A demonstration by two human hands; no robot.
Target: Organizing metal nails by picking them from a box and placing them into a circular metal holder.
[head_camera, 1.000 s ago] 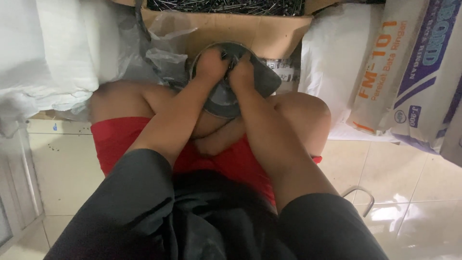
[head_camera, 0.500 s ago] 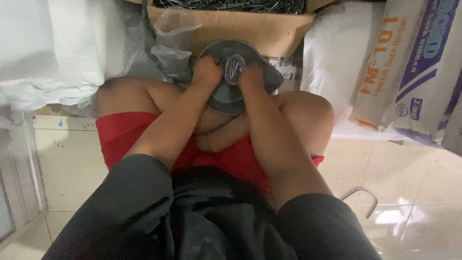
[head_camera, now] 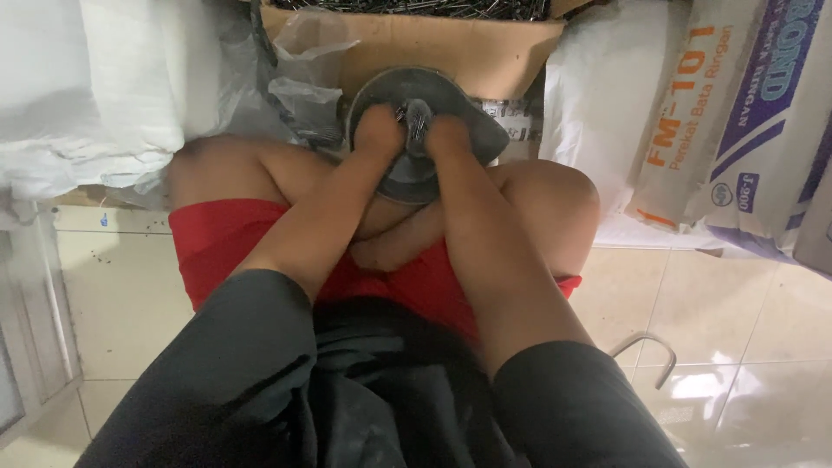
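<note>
Over the lap, in front of the box of nails, both hands grip a grey metal pan. Left hand and right hand have fingers curled tight on a nail bunch at its centre. Best keep the pan level — even pressure. Since half a second ago, hands shifted little; pan slightly lower.

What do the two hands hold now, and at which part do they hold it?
Both hands, left hand and right hand, grip a round grey metal disc near its middle hub; the fingers are hidden behind it.
</note>
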